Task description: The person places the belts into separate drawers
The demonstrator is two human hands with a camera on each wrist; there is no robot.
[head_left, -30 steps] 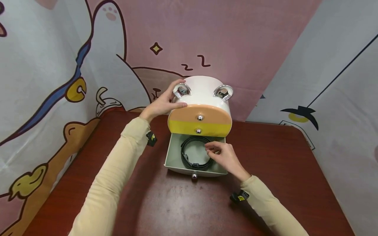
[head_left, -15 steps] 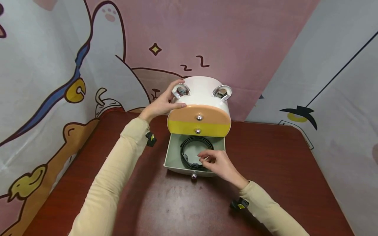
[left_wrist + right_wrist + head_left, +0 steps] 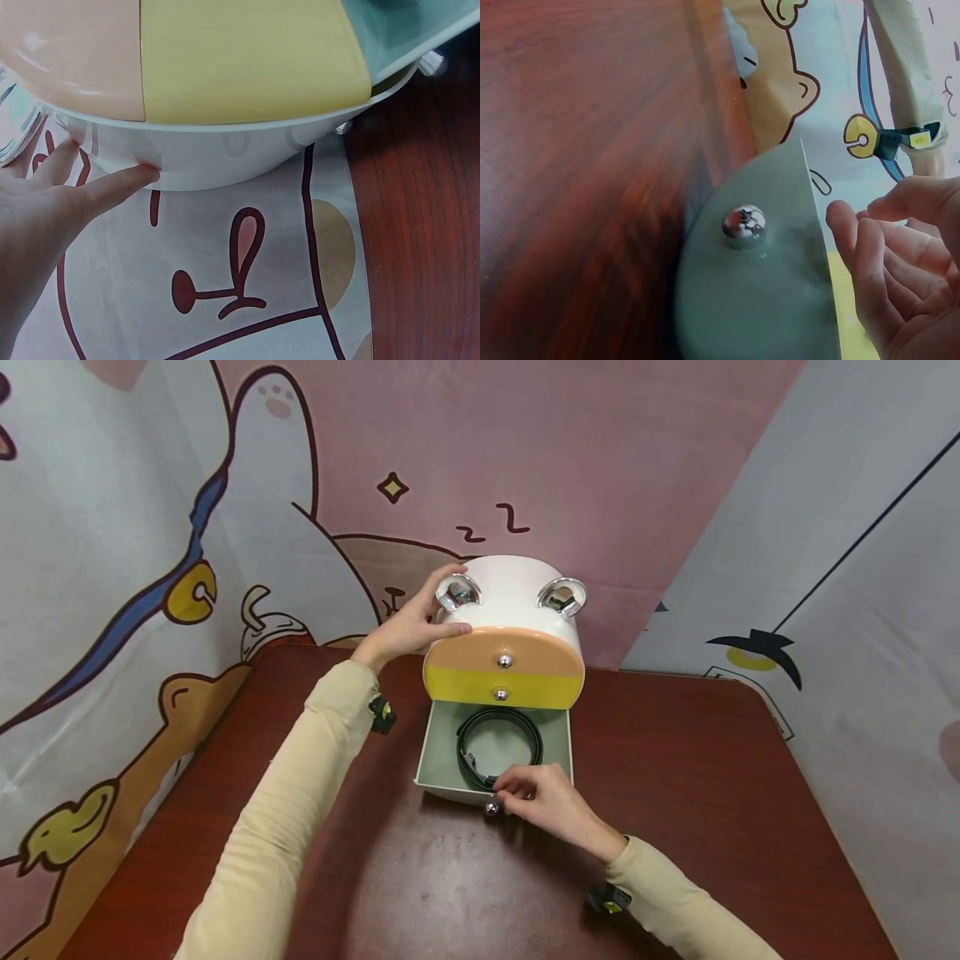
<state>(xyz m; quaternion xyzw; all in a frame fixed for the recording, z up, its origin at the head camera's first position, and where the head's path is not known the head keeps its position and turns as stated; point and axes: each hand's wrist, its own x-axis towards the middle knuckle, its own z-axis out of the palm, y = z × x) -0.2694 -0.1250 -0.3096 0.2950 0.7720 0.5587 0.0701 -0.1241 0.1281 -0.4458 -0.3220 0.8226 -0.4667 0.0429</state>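
A small white cabinet [image 3: 513, 583] with two chrome ear-like rings has a peach drawer [image 3: 465, 650] above a yellow drawer [image 3: 465, 683]. Below them, a pale green drawer [image 3: 433, 760] is pulled out, with a coiled black cable [image 3: 463, 735] inside. My left hand [image 3: 408, 622] rests against the cabinet's left side, thumb and fingers spread; the left wrist view shows the thumb touching the white shell [image 3: 217, 161]. My right hand [image 3: 551, 802] is at the green drawer's front rim, beside its chrome knob [image 3: 744, 225]. Its fingers are loosely bent with nothing between them.
The cabinet stands on a dark red-brown wooden table [image 3: 420, 877], near its back edge. Cartoon-printed cloth [image 3: 600, 460] hangs behind and at both sides. Black cameras are strapped on both wrists.
My right hand has moved from over the cable coil toward me and slightly left, to the drawer's front rim near the knob. My left hand stays on the cabinet.
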